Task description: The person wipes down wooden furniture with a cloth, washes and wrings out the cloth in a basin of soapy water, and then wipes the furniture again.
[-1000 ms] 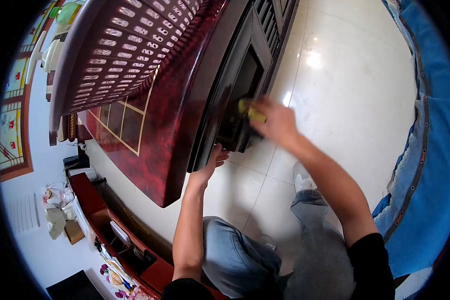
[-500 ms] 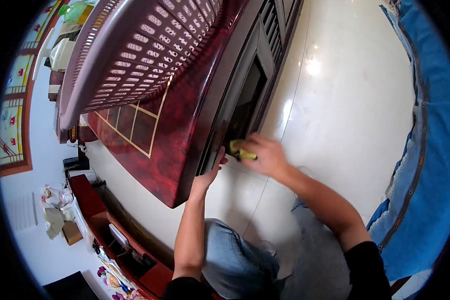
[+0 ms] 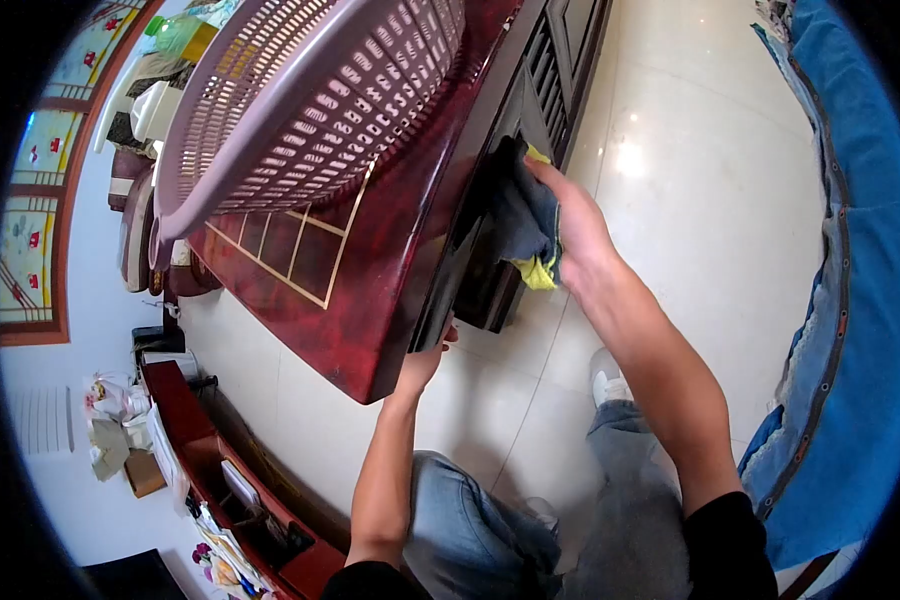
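Note:
In my right hand (image 3: 582,230) is a dark grey cloth (image 3: 526,215) with yellow parts, spread out against the recessed side of a glossy dark-red table (image 3: 365,310). The thumb lies over the cloth; the other fingers are mostly hidden behind it. My left hand (image 3: 425,365) grips the black lower rim (image 3: 432,325) at the near corner of the table, its fingertips curling out on the inner side. Part of that hand is hidden under the tabletop.
A mauve plastic basket (image 3: 300,110) with slotted walls stands on the tabletop. Blue fabric (image 3: 860,300) runs along the right. A red-brown cabinet (image 3: 185,400) with papers stands at lower left. Glossy tiles (image 3: 670,200) cover the floor around my feet.
My right hand has moved up and away along the table's side, and the bunched cloth is now spread out. My left hand stays at the rim. The view has shifted slightly.

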The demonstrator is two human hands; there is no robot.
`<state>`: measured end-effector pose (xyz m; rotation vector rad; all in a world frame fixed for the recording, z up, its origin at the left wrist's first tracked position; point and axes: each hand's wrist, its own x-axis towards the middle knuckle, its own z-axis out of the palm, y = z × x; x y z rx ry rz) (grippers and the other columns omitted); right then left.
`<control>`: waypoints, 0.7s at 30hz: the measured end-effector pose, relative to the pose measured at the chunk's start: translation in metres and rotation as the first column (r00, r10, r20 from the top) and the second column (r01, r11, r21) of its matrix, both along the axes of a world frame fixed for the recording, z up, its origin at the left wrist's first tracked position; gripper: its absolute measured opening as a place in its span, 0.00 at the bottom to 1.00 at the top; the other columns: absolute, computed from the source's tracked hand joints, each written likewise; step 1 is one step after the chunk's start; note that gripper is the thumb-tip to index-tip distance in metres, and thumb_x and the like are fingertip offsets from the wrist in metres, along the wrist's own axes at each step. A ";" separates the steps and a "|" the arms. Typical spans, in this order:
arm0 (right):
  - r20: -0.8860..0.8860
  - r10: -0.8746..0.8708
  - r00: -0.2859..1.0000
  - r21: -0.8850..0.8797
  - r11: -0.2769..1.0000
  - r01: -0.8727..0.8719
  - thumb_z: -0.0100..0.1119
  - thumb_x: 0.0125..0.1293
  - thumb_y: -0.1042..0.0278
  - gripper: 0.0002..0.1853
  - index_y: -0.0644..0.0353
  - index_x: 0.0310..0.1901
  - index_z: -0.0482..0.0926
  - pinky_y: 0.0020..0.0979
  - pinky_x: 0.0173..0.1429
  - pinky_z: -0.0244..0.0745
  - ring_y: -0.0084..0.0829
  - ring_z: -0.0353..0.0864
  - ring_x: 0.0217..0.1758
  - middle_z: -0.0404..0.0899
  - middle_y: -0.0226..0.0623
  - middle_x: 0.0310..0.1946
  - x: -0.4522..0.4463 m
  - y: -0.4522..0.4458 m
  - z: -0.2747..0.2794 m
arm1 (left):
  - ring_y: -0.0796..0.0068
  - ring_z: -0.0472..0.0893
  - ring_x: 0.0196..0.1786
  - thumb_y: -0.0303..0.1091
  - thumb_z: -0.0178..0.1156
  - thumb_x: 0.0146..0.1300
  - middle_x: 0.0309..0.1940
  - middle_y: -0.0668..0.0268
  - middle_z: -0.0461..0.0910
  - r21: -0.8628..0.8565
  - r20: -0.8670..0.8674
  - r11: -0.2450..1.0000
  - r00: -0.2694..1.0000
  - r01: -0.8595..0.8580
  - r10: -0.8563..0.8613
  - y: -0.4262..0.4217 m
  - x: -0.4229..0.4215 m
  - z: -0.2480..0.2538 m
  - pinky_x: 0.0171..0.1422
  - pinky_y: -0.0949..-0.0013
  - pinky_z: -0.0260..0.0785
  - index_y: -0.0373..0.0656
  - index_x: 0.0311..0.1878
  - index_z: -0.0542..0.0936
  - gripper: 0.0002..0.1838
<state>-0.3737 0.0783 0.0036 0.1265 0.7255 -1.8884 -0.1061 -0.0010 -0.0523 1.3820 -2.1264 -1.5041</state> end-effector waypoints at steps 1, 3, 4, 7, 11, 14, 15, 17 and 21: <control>-0.013 0.001 1.000 0.006 1.000 -0.001 0.57 0.76 0.58 0.15 0.63 0.50 0.80 0.32 0.40 0.85 0.30 0.87 0.35 0.86 0.37 0.39 0.005 0.003 0.002 | 0.76 0.85 0.37 0.41 0.62 0.76 0.33 0.67 0.85 0.005 0.011 1.000 1.000 0.002 -0.002 -0.001 0.001 0.000 0.40 0.67 0.77 0.42 0.44 0.83 0.12; -0.037 0.005 0.999 0.020 1.000 -0.005 0.57 0.77 0.58 0.15 0.63 0.50 0.80 0.32 0.39 0.85 0.30 0.87 0.34 0.87 0.37 0.39 0.024 0.015 0.004 | 0.76 0.85 0.36 0.41 0.61 0.77 0.34 0.67 0.85 -0.030 -0.035 0.999 0.999 0.016 -0.017 -0.003 0.007 -0.006 0.40 0.68 0.77 0.42 0.46 0.83 0.11; -0.020 0.011 1.000 -0.007 1.000 -0.011 0.58 0.76 0.57 0.15 0.62 0.49 0.81 0.31 0.38 0.84 0.30 0.86 0.34 0.87 0.37 0.39 0.037 0.017 0.002 | 0.76 0.85 0.36 0.41 0.61 0.77 0.34 0.68 0.85 -0.048 -0.059 0.999 0.998 0.022 -0.024 -0.005 0.009 -0.009 0.39 0.68 0.77 0.42 0.47 0.83 0.11; -0.016 0.180 0.983 0.122 0.977 -0.177 0.59 0.76 0.58 0.12 0.59 0.43 0.82 0.28 0.33 0.80 0.25 0.83 0.29 0.84 0.33 0.32 0.075 0.037 0.015 | 0.74 0.85 0.35 0.25 0.58 0.73 0.32 0.66 0.86 -0.038 -0.120 0.999 0.993 -0.028 0.023 -0.007 0.007 -0.013 0.38 0.71 0.77 0.40 0.45 0.85 0.06; -0.066 0.325 0.944 0.081 0.944 -0.319 0.60 0.75 0.61 0.10 0.59 0.41 0.83 0.25 0.32 0.77 0.20 0.81 0.27 0.83 0.29 0.31 0.126 0.053 -0.004 | 0.72 0.81 0.53 0.30 0.58 0.75 0.50 0.64 0.83 -0.318 -0.128 0.939 0.975 0.131 -0.180 -0.026 0.031 -0.050 0.57 0.66 0.75 0.43 0.54 0.83 0.09; -0.022 0.334 0.942 0.034 0.942 -0.333 0.60 0.74 0.62 0.09 0.59 0.41 0.83 0.24 0.35 0.77 0.20 0.81 0.30 0.84 0.28 0.32 0.125 0.051 0.004 | 0.71 0.79 0.55 0.25 0.56 0.74 0.52 0.64 0.82 -0.040 -0.293 0.997 0.953 0.062 -0.071 -0.027 0.033 -0.060 0.60 0.65 0.74 0.41 0.55 0.81 0.10; -0.086 0.341 0.936 0.059 0.940 -0.337 0.61 0.74 0.62 0.09 0.59 0.42 0.83 0.25 0.36 0.77 0.20 0.81 0.30 0.84 0.28 0.32 0.120 0.051 0.003 | 0.71 0.80 0.54 0.26 0.56 0.74 0.51 0.64 0.82 -0.245 -0.227 0.964 0.961 0.102 -0.159 -0.025 0.029 -0.055 0.58 0.65 0.74 0.41 0.55 0.81 0.10; -0.198 0.309 0.930 0.137 0.948 -0.286 0.61 0.74 0.61 0.12 0.61 0.45 0.85 0.25 0.43 0.75 0.20 0.80 0.36 0.84 0.28 0.35 0.107 0.052 0.000 | 0.72 0.81 0.51 0.26 0.55 0.75 0.49 0.65 0.83 -0.609 -0.043 0.767 0.957 0.202 -0.286 -0.024 0.021 -0.043 0.54 0.66 0.76 0.41 0.54 0.82 0.10; -0.117 -0.175 0.978 0.132 0.973 0.190 0.59 0.75 0.59 0.13 0.55 0.54 0.81 0.29 0.49 0.77 0.23 0.81 0.43 0.83 0.29 0.43 0.043 0.034 0.007 | 0.74 0.80 0.49 0.28 0.54 0.76 0.49 0.66 0.83 -0.210 0.034 0.977 0.999 -0.032 0.040 -0.031 0.033 -0.036 0.52 0.66 0.76 0.39 0.59 0.80 0.13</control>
